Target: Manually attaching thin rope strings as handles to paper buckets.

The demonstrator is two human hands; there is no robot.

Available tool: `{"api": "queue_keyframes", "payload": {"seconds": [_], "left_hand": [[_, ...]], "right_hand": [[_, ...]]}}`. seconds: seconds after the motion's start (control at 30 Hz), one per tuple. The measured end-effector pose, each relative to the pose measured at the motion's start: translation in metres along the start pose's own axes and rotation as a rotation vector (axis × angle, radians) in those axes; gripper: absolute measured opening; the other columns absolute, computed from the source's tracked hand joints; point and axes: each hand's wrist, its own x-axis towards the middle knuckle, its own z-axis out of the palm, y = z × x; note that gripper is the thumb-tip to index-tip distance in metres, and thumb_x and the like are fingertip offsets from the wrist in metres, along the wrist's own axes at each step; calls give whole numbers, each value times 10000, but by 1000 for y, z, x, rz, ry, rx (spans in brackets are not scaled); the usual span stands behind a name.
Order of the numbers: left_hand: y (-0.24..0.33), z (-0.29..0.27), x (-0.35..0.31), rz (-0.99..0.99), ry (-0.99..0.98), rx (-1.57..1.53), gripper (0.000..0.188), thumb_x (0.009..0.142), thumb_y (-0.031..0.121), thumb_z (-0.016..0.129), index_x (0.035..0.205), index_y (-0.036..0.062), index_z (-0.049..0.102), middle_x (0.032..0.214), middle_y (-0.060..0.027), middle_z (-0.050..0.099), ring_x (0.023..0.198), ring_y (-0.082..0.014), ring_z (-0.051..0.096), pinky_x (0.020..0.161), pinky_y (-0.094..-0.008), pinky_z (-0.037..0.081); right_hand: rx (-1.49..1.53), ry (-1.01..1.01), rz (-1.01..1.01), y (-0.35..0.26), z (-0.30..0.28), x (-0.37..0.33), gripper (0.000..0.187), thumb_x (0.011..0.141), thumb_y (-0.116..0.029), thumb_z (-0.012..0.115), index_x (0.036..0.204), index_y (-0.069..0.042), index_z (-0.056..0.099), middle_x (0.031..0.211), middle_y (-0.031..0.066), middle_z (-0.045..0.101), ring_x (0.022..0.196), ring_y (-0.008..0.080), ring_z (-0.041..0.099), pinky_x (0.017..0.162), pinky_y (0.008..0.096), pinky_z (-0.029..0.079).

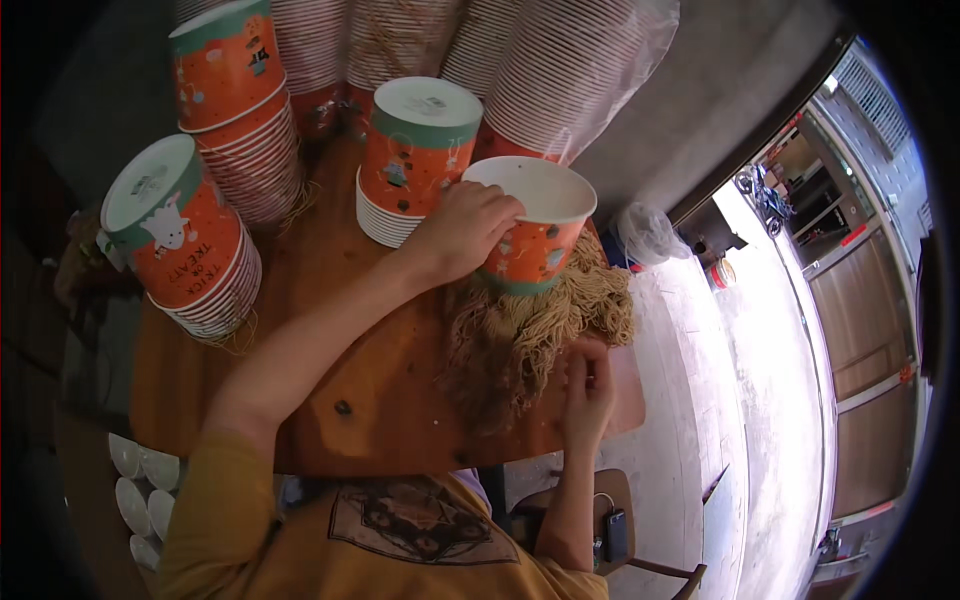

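An upright orange paper tub (540, 248) with a green band at its base and a white inside stands over a pile of tan string (560, 325) at the table's right side. My left hand (465, 232) is closed on the tub's left rim, reaching across the table. At the near edge of the string, my right hand (588, 385) has its fingers curled together. Whatever lies between those fingers is too small to make out. Just behind my left hand is an upside-down stack of matching tubs (420, 150).
More upside-down tubs form a left stack (185, 240) and a taller stack (235, 110), with string loops around them. Plastic-wrapped tub stacks (585, 70) line the back of the wooden table (350, 370). A chair (600, 500) holding a phone (616, 535) stands at the near right.
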Motion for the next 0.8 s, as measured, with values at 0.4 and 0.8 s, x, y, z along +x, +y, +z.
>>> {"api": "queue_keyframes", "payload": {"seconds": [0.4, 0.8], "left_hand": [[68, -80, -143, 31, 59, 475, 267, 714, 32, 630, 977, 76, 630, 904, -70, 524, 942, -269, 543, 1021, -512, 384], [75, -89, -160, -47, 119, 479, 383, 688, -70, 643, 1043, 64, 588, 1009, -105, 529, 1025, -315, 559, 984, -538, 407]], "right_hand": [[-479, -279, -523, -31, 13, 41, 148, 823, -59, 639, 963, -98, 668, 917, 76, 570, 902, 285, 539, 747, 392, 480], [-560, -361, -541, -24, 14, 47, 97, 799, -42, 601, 882, -81, 630, 939, 70, 554, 941, 273, 531, 761, 376, 477]]}}
